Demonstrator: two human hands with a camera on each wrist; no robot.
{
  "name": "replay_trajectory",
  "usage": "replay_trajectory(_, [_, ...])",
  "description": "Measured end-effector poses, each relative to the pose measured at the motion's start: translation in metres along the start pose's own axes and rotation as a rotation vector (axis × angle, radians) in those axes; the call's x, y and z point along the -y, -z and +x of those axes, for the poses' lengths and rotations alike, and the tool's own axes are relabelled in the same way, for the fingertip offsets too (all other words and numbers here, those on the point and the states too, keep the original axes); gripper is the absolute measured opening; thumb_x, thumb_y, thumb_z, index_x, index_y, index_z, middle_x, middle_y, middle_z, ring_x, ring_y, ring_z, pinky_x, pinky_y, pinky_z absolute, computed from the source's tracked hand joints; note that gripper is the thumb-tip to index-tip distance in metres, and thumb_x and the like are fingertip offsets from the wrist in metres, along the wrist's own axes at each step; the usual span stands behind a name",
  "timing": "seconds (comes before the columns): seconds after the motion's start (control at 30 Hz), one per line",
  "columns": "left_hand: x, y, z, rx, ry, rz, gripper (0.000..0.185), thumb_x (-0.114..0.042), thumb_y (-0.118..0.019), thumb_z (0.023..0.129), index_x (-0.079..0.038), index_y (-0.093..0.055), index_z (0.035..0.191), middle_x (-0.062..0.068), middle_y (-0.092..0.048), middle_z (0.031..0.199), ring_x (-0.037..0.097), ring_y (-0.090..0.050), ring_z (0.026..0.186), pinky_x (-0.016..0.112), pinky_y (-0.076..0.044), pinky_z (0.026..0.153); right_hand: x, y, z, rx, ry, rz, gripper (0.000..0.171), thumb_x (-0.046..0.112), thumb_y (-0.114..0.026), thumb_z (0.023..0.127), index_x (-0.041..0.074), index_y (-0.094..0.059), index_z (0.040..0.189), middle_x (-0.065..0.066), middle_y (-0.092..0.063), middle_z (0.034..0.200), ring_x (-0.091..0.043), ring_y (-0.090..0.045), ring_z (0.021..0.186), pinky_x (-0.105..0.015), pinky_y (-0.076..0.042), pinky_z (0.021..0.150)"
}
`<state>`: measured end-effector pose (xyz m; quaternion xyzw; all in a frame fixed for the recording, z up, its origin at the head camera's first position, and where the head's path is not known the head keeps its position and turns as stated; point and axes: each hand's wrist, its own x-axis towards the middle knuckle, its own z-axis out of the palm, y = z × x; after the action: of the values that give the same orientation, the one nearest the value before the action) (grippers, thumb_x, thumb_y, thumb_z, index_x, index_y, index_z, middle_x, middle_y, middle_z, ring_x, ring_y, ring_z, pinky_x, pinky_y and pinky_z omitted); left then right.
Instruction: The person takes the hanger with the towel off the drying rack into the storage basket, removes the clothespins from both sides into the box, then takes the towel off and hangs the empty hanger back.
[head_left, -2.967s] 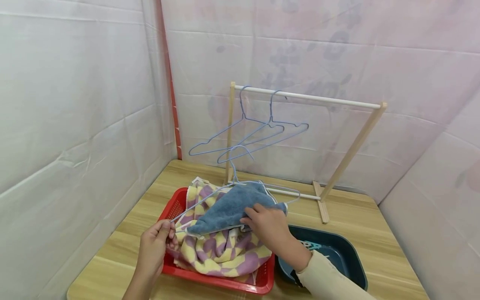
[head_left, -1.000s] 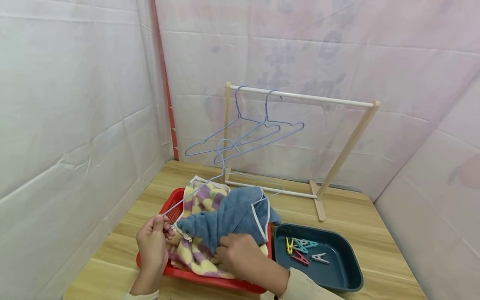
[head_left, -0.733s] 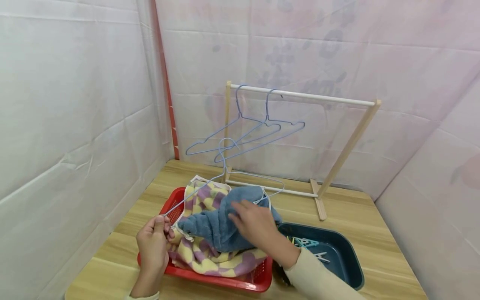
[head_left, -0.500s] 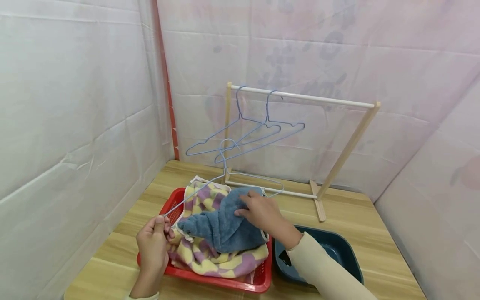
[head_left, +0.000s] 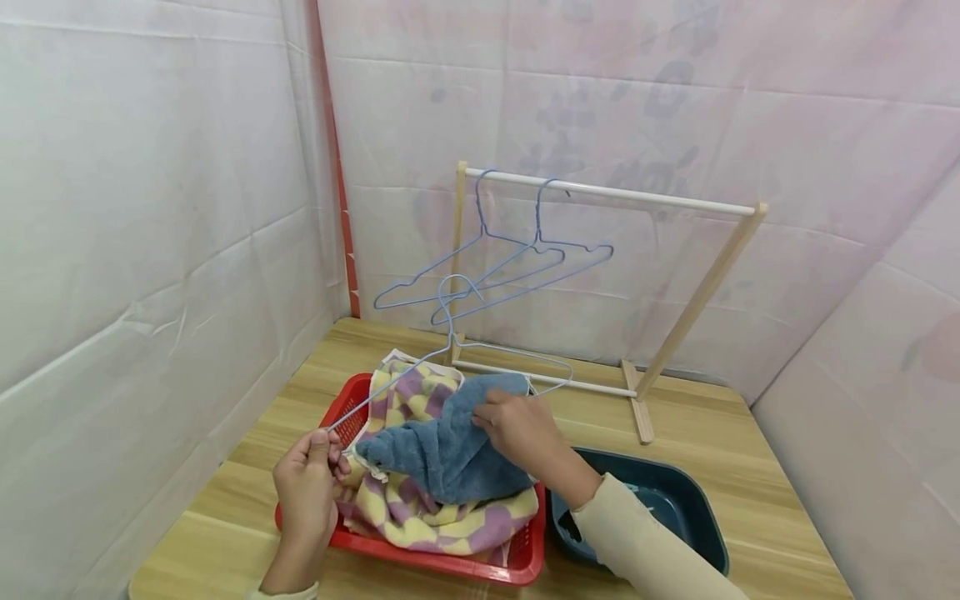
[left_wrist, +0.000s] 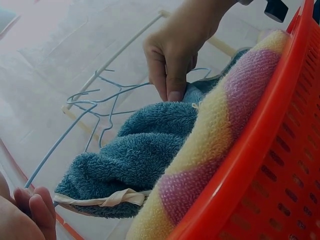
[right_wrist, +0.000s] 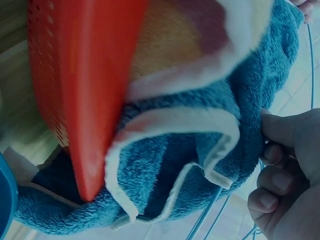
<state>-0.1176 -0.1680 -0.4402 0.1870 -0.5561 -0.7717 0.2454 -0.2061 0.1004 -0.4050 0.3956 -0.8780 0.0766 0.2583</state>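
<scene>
Between both hands, a blue towel (head_left: pixel 450 446) draped over a blue wire hanger (head_left: pixel 450 367), sitting on top of a yellow-purple checkered towel (head_left: pixel 442 517) inside a red basket (head_left: pixel 517 571). Left hand (head_left: pixel 306 487) pinches the hanger's left end, thumb and fingers closed on the wire, just outside the basket's near-left corner. In the left wrist view only the fingertips (left_wrist: pixel 37 207) show at the bottom left, wire running up from them. Right hand (head_left: pixel 521 429) at the towel's far upper edge, fingers curled, gripping the terry fabric right by the hanger's lower bar. The left wrist view shows that hand (left_wrist: pixel 175 55) with thumb and forefinger pressed down into the blue pile; the right wrist view shows its fingers (right_wrist: pixel 280 180) bunched against the towel's white-trimmed edge (right_wrist: pixel 220 135), wire passing just under them. Hanger hook sticks up beyond the right hand, tilted. Behind both hands, a wooden rack (head_left: pixel 697 292) with two more blue hangers (head_left: pixel 517 258) hooked on its white rail. Under the right forearm, just beside the basket, a dark blue tray (head_left: pixel 690 517); its contents are mostly hidden by the cream sleeve (head_left: pixel 645 550). All on a wooden table (head_left: pixel 750 467).
</scene>
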Motion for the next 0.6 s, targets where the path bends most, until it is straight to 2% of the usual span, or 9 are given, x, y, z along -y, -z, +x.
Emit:
replay_trajectory(0.2, [-0.0006,-0.0005,-0.0006,-0.005,-0.016,-0.012,0.031,-0.015,-0.053,0.105,-0.001,-0.064,0.080,0.001,-0.053,0.062,0.009,-0.054,0.049,0.022,-0.049,0.045,0.0013,-0.0032,-0.0039,-0.054,0.034,-0.050,0.003,0.022,-0.078,0.090,0.020,-0.080,0.089,0.007,-0.047,0.067,-0.008,-0.050,0.050,-0.018,-0.029,0.042])
replay_trajectory(0.47, [0.0000,-0.0013,-0.0007,-0.011,-0.018,-0.024,0.032,-0.014,-0.052,0.105,-0.002,-0.064,0.078,0.000,-0.054,0.061,0.008,-0.055,0.048,0.021,-0.048,0.044,0.0046,-0.0023,-0.0081,-0.150,0.098,-0.065,0.005,0.021,-0.079,0.088,0.016,-0.079,0.087,0.006,-0.048,0.066,-0.006,-0.047,0.049,-0.019,-0.030,0.041])
replay_trajectory(0.6, [-0.0013,-0.0028,-0.0012,-0.011,-0.020,-0.027,0.031,-0.012,-0.052,0.105,-0.001,-0.064,0.079,0.000,-0.054,0.062,0.009,-0.055,0.048,0.021,-0.048,0.044,0.0059,-0.0005,-0.0088,-0.164,0.109,-0.076,0.004,0.019,-0.080,0.088,0.016,-0.079,0.088,0.005,-0.048,0.065,-0.007,-0.049,0.049,-0.018,-0.031,0.041])
